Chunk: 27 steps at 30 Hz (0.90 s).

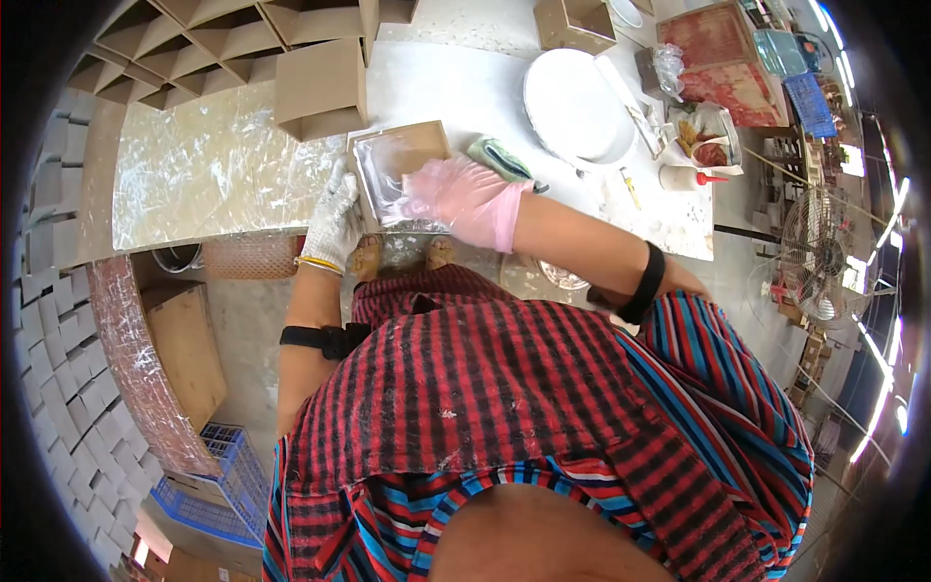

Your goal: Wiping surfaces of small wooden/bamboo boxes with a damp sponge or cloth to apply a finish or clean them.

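Observation:
A shallow brown box point(419, 142) stands at the table's near edge, with white paste smeared over its inner face. My left hand point(335, 221), in a white knit glove, grips the box's left side. Over the box's right part reaches my right hand point(472, 202) in a loose pink plastic glove. Its fingertips are at the white smear; the crumpled glove and blur hide how the fingers are bent and whether they hold anything. Just beyond that hand lies a folded green cloth point(499, 157).
Brown boxes point(320, 82) are stacked at the far left. A round white tub point(579, 107) stands on the white-stained table point(194, 175), near a white squeeze bottle with a red tip point(684, 177). A fan point(819, 252) is at the right; a blue crate point(228, 475) is low at the left.

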{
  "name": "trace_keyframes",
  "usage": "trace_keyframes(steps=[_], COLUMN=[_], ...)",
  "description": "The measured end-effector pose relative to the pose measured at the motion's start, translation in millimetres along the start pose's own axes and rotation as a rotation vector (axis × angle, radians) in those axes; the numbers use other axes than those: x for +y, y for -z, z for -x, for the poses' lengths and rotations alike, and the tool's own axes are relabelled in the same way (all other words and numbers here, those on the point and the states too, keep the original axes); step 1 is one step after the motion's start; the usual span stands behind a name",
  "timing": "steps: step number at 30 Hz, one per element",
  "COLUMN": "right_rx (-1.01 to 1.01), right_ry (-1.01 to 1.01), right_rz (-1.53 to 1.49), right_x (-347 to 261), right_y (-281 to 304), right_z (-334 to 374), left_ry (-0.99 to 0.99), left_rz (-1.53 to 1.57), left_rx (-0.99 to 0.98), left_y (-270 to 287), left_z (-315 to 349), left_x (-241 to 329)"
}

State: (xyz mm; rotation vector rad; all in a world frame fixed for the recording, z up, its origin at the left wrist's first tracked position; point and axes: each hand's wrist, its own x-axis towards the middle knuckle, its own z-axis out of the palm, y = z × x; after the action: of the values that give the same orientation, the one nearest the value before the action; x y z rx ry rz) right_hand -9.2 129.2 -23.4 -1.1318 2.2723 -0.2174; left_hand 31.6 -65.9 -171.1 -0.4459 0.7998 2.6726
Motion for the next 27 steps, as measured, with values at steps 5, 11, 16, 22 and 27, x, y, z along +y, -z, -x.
trace_keyframes(steps=[5,11,16,22,27], right_rx=[-0.004,0.266,0.156,0.294,0.024], right_ry=[-0.082,-0.112,-0.146,0.065,-0.201], right_rz=[0.105,0.226,0.102,0.162,0.056], right_x=[26,49,31,37,18], right_y=[17,36,22,8,36], right_z=[20,-12,10,14,3], left_ry=[0.008,-0.032,-0.055,0.009,0.012], left_rz=[-0.036,-0.024,-0.044,-0.061,-0.076], left_rx=[0.006,-0.046,0.000,0.000,0.027], left_y=[5,-8,13,-18,7], left_z=[-2,2,-6,3,-4], left_x=[-3,2,-8,5,-2])
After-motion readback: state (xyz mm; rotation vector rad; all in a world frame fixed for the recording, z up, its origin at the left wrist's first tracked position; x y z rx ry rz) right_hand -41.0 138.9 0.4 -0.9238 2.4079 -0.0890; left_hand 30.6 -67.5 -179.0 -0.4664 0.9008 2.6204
